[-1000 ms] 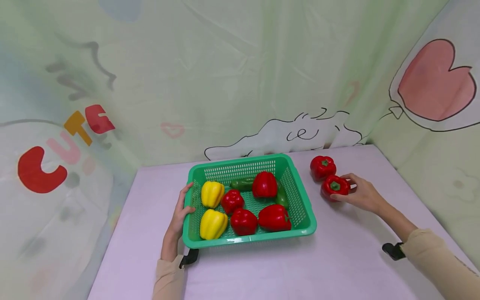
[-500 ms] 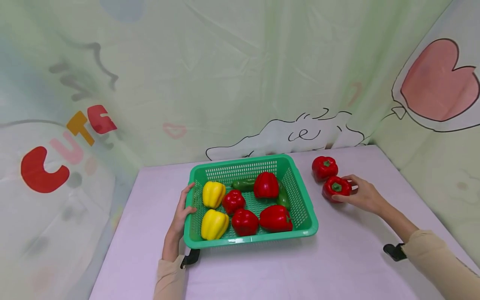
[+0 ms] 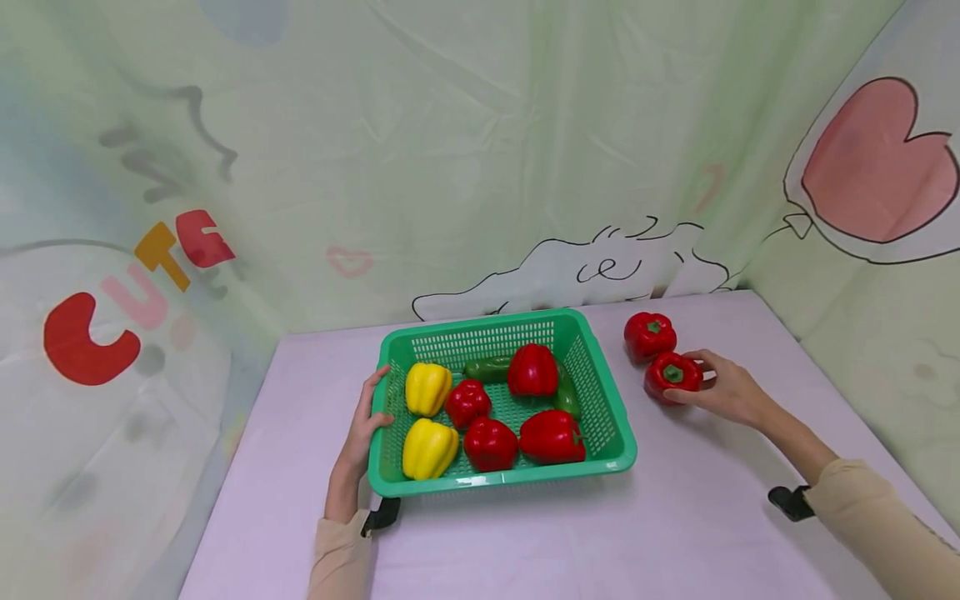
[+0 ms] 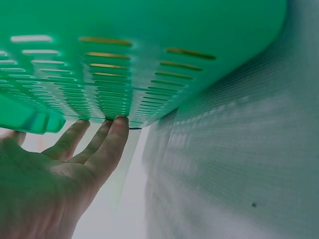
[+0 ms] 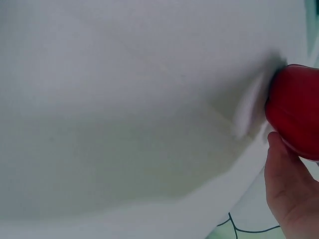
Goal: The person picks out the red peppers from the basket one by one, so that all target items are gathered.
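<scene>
My left hand (image 3: 365,423) grips the left rim of a green plastic basket (image 3: 617,417), its thumb over the edge. In the left wrist view, straight fingers (image 4: 107,142) lie against the slotted outer wall. Two yellow bell peppers (image 3: 430,448), several red bell peppers (image 3: 551,436) and two green cucumber-like vegetables (image 3: 486,368) lie inside. To the right of the basket, my right hand (image 3: 723,390) holds a red bell pepper (image 3: 660,386) between thumb and fingers, its green stem up. That pepper is low over the table, and part of it shows in the right wrist view.
Another red bell pepper (image 3: 649,335) stands just behind the held one. A pale lilac cloth covers the table (image 3: 562,550). Printed curtains (image 3: 450,167) hang behind and along both sides, close to the table's edges.
</scene>
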Demonstrator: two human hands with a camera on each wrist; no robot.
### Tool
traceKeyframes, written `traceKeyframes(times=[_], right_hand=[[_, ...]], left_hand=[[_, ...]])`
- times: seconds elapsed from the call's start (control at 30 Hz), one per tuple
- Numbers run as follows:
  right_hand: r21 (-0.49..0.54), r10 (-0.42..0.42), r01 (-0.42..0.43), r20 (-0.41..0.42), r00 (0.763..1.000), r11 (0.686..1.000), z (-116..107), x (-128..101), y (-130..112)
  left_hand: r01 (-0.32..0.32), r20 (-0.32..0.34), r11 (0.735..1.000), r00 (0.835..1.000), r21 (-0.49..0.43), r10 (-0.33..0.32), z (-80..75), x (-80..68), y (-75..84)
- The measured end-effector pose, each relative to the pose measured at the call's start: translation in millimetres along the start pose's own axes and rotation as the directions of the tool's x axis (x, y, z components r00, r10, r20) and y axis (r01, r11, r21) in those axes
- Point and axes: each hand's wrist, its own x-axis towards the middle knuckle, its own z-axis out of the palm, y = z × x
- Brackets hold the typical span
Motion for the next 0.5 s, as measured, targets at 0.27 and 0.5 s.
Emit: traceKeyframes(times=[0.27,0.5], right_hand=[[-0.015,-0.027,0.027,0.006,1.000,1.000,-15,3,-6],[-0.065,-0.065,0.063,-0.022,0.998,0.996,-28,5,-26]], left_hand=[[-0.008,0.001,1.000,1.000,-0.002,0.008,0.6,1.1,0.4],[-0.012,-0.001,1.000,1.000,-0.004,0.012,0.2,1.1,-0.1]])
